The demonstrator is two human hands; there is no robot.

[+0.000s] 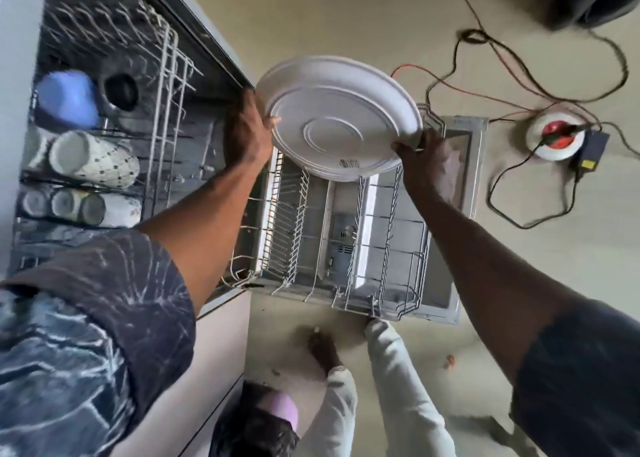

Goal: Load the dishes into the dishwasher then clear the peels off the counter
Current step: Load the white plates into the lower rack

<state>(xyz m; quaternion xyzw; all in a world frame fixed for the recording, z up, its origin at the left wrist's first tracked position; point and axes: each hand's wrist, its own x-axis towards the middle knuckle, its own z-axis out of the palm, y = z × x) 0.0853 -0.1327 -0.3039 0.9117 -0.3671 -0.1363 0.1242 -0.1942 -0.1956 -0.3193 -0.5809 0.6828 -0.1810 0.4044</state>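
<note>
the plate (341, 120) in the centre of the frame is smooth and white, either plastic or glazed ware; which is unclear. its underside has a soft sheen, moulded raised rings and a small paper label. below it, the lower rack (379, 245) is wire with a white, slightly glossy coating. at the left, the dotted mug (98, 160) looks like glossy glazed ceramic, and the blue cup (67, 98) above it like matt plastic. the sleeve (104, 300) at lower left is soft printed cloth. the floor (346, 23) is smooth and faintly shiny.
</note>
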